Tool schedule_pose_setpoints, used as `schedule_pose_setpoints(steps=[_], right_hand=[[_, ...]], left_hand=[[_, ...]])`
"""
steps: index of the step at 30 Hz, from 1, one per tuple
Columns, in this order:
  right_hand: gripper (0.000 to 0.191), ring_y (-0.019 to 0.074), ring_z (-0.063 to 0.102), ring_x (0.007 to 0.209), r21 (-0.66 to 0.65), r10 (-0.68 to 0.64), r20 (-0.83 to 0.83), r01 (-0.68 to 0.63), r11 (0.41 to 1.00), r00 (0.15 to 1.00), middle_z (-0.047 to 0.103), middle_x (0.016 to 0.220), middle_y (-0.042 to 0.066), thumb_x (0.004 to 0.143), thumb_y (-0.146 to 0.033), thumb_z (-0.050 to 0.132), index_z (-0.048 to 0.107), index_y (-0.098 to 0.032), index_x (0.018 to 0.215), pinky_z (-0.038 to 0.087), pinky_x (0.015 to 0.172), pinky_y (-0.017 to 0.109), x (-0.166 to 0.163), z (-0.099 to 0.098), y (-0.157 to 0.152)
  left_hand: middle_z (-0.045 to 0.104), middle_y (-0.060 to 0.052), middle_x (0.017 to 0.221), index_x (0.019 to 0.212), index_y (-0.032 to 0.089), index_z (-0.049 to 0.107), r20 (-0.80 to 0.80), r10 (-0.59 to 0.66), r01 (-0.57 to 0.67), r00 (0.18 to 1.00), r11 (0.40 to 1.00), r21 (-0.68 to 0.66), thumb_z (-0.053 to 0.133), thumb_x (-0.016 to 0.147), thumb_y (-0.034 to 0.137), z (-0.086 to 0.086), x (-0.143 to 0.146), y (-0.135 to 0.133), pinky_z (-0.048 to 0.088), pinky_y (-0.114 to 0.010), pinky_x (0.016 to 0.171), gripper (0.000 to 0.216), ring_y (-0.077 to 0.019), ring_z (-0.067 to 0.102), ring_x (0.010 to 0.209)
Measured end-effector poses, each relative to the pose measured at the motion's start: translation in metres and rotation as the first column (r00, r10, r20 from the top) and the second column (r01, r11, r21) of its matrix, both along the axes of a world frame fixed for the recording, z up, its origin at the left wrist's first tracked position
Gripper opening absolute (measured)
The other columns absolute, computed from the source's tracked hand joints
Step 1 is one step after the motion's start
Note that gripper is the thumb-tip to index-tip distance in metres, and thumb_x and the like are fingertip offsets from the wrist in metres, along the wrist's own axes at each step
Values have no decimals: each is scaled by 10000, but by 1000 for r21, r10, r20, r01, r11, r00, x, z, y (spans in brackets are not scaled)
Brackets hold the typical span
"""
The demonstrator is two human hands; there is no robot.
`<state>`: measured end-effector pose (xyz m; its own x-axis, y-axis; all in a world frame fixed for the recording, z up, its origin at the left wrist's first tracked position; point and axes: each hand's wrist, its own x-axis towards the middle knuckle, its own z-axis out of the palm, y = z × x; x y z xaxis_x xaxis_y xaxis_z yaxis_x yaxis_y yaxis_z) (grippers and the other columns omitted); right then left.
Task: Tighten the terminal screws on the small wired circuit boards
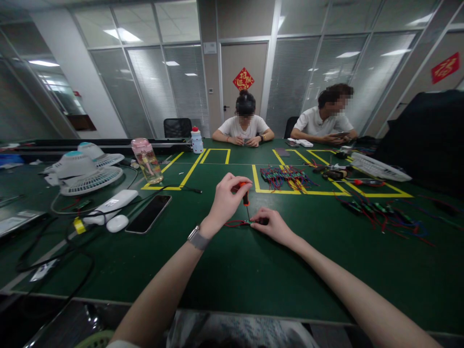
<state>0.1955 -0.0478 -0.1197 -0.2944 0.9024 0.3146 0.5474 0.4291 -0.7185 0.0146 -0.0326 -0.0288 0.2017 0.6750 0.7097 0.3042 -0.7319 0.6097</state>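
Observation:
My left hand (229, 197) is closed around the handle of a screwdriver (246, 198) with an orange and black grip. The screwdriver stands upright, its thin shaft pointing down. Its tip meets a small green circuit board (247, 222) lying on the table. My right hand (271, 225) pinches the right end of that board between thumb and fingers. Red wires (234, 224) run leftward from the board across the green surface. The exact spot under the screwdriver tip is too small to make out.
Boards with wires (286, 178) lie within yellow tape beyond my hands; another wired bunch (380, 212) is at right. To the left are a phone (149, 214), a white power strip (112, 205), a bottle (147, 160) and fans (87, 176). Two people sit across the table.

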Motion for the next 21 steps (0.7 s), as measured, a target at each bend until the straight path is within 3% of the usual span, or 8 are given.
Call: schedule_pose_setpoints(steps=[2,7,15,21], right_hand=[[89,155,561,689,-1,-2,-1,2,1000,1000,600,758,37,743,-213,686,739,-160,793,444,646,274,0,0,0],[87,152,556,679,-7,-2,0,2,1000,1000,598,759,40,743,-206,689,738,-150,788,439,636,273,0,0,0],[87,151,556,686,-15,2,-8,-2,1000,1000,603,759,36,740,-214,689,738,-160,788,447,646,276,0,2,1],[105,154,560,696,-28,12,-10,-12,1000,1000,611,782,45,741,-209,684,741,-154,810,452,656,281,0,2,1]], left_hand=[[569,-25,853,917,193,695,-43,-2,1,999,1000,-28,591,857,285,5,-3,-3,504,-235,681,151,-119,585,744],[606,-65,1083,1138,205,615,-138,-100,96,985,995,-31,459,911,178,9,-7,-4,498,-269,819,276,-158,589,985],[587,-24,846,912,191,673,-167,96,-86,981,994,66,635,830,328,4,2,0,472,-249,678,165,-129,566,723],[615,-73,1071,1143,177,594,-140,19,-12,990,999,51,444,936,223,3,2,-2,453,-310,911,260,-170,582,1009]])
